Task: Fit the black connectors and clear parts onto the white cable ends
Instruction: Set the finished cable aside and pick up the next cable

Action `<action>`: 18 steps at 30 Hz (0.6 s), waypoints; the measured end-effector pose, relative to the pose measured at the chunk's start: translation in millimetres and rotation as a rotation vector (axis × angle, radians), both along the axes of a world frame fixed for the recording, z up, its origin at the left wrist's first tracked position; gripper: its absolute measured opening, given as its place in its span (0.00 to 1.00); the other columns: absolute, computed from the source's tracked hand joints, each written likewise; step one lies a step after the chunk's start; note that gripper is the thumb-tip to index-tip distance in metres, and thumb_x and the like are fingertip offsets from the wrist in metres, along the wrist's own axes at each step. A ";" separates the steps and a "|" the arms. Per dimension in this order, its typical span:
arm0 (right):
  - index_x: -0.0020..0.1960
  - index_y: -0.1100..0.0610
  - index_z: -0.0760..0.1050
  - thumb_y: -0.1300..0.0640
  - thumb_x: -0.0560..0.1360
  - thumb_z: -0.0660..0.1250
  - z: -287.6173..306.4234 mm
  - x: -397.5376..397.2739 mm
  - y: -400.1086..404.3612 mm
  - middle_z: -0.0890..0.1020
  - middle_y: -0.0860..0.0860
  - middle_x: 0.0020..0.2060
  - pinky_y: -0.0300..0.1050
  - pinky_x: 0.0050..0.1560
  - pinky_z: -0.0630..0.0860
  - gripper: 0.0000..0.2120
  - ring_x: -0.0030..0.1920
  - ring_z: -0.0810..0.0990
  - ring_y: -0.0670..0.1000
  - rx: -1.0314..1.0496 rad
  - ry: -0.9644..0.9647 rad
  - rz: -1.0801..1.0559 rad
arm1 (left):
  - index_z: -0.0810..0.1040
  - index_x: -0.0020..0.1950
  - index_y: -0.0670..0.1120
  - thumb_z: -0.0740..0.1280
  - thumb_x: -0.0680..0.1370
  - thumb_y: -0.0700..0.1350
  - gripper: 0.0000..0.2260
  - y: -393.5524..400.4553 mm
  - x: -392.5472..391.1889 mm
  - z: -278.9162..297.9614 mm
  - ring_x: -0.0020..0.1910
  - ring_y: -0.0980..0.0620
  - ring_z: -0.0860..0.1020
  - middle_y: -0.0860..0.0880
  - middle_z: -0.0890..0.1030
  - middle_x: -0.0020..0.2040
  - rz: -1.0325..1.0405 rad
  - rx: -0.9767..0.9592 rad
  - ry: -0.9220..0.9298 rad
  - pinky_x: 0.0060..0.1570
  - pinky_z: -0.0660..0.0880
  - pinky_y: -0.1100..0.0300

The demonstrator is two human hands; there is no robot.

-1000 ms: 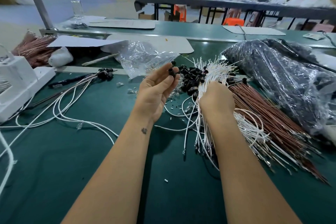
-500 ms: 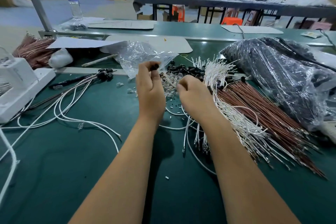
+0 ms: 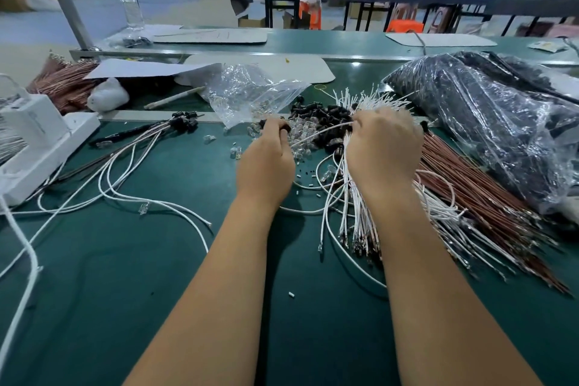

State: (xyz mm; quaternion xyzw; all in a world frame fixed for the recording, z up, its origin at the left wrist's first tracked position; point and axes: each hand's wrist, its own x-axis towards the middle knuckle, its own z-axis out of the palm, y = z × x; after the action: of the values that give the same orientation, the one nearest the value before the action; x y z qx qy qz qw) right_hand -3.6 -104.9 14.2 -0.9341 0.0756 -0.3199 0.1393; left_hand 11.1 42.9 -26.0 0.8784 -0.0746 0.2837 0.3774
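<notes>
Looking down from my head, I cannot see my fingertips, which curl away behind the backs of both hands. A clear bag [image 3: 250, 94] lies beyond them, a dark plastic-wrapped bundle [image 3: 488, 122] sits on the right, and brown wires [image 3: 488, 207] fan across the green worktop [image 3: 125, 276]. Finished cables [image 3: 125, 163] trail left toward a white device [image 3: 34, 147]. My left hand [image 3: 266, 166] pinches a black connector [image 3: 283, 129] over the clear parts [image 3: 302, 135], beside the black connectors pile [image 3: 322, 114]. My right hand [image 3: 383, 147] is curled round one white cable [image 3: 316, 136] atop the white cable bundle [image 3: 354, 207]; the cable stretches to my left hand.
</notes>
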 end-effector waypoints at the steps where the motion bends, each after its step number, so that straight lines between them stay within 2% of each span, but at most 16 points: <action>1: 0.60 0.54 0.79 0.63 0.77 0.62 -0.6 -0.1 4.7 0.80 0.52 0.58 0.50 0.61 0.65 0.14 0.59 0.73 0.54 -0.072 -0.040 0.057 | 0.72 0.58 0.45 0.55 0.83 0.43 0.09 -1.2 -0.5 0.9 0.35 0.45 0.73 0.48 0.76 0.36 -0.013 0.006 0.018 0.33 0.62 0.55; 3: 0.64 0.53 0.77 0.64 0.76 0.63 -0.9 -0.5 17.6 0.77 0.51 0.64 0.50 0.70 0.59 0.18 0.66 0.71 0.53 -0.118 -0.057 0.274 | 0.72 0.58 0.46 0.54 0.83 0.44 0.09 -2.4 -0.6 1.8 0.40 0.42 0.75 0.46 0.80 0.42 -0.024 -0.012 0.037 0.36 0.67 0.53; 4: 0.63 0.54 0.77 0.63 0.76 0.62 -2.9 0.1 24.3 0.79 0.51 0.62 0.49 0.70 0.59 0.17 0.65 0.73 0.53 -0.115 -0.025 0.376 | 0.72 0.57 0.46 0.54 0.83 0.44 0.09 -2.4 -0.7 1.9 0.42 0.42 0.76 0.45 0.81 0.43 -0.024 -0.033 0.042 0.38 0.69 0.52; 6: 0.63 0.56 0.78 0.60 0.77 0.62 -10.2 1.7 35.5 0.82 0.53 0.56 0.48 0.65 0.66 0.15 0.58 0.77 0.54 -0.055 0.076 0.506 | 0.73 0.56 0.48 0.55 0.83 0.44 0.09 -0.8 0.2 2.2 0.43 0.44 0.77 0.46 0.81 0.44 -0.034 -0.111 0.062 0.40 0.70 0.52; 8: 0.62 0.58 0.78 0.58 0.77 0.65 -15.7 1.4 40.5 0.83 0.53 0.52 0.47 0.58 0.71 0.14 0.54 0.78 0.54 0.114 0.117 0.569 | 0.74 0.54 0.49 0.56 0.82 0.43 0.08 2.0 2.3 2.0 0.42 0.48 0.77 0.50 0.80 0.43 -0.071 -0.241 0.092 0.43 0.73 0.52; 10: 0.54 0.57 0.83 0.59 0.75 0.69 -17.5 0.4 42.7 0.83 0.50 0.44 0.43 0.51 0.73 0.09 0.48 0.79 0.51 0.267 0.080 0.607 | 0.75 0.52 0.53 0.57 0.82 0.43 0.08 4.0 3.8 1.8 0.43 0.52 0.77 0.55 0.79 0.43 -0.102 -0.341 0.107 0.48 0.74 0.54; 12: 0.46 0.57 0.84 0.60 0.74 0.71 -17.8 0.8 42.5 0.82 0.49 0.40 0.41 0.47 0.74 0.04 0.43 0.79 0.49 0.348 0.047 0.600 | 0.75 0.51 0.53 0.58 0.81 0.42 0.08 5.8 6.4 1.7 0.43 0.52 0.76 0.56 0.78 0.42 -0.102 -0.384 0.129 0.49 0.75 0.53; 15: 0.45 0.57 0.82 0.60 0.75 0.69 -18.1 2.2 36.9 0.82 0.49 0.38 0.38 0.41 0.75 0.03 0.38 0.79 0.46 0.497 0.007 0.526 | 0.74 0.52 0.52 0.59 0.81 0.42 0.07 9.0 10.4 1.9 0.40 0.48 0.76 0.52 0.78 0.40 -0.078 -0.447 0.175 0.48 0.76 0.47; 18: 0.42 0.53 0.81 0.61 0.76 0.68 -17.4 4.2 26.4 0.80 0.44 0.31 0.33 0.33 0.73 0.06 0.32 0.75 0.44 0.867 -0.001 0.516 | 0.75 0.50 0.52 0.59 0.82 0.41 0.08 10.0 9.3 3.8 0.37 0.50 0.74 0.52 0.77 0.38 -0.096 -0.538 0.183 0.45 0.77 0.47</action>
State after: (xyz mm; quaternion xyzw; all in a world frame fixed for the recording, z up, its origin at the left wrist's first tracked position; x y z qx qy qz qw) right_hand 0.7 -78.5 -3.2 -0.7784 -0.0320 -0.2148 0.5890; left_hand 20.5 52.9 -22.2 0.7640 -0.0038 0.1944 0.6152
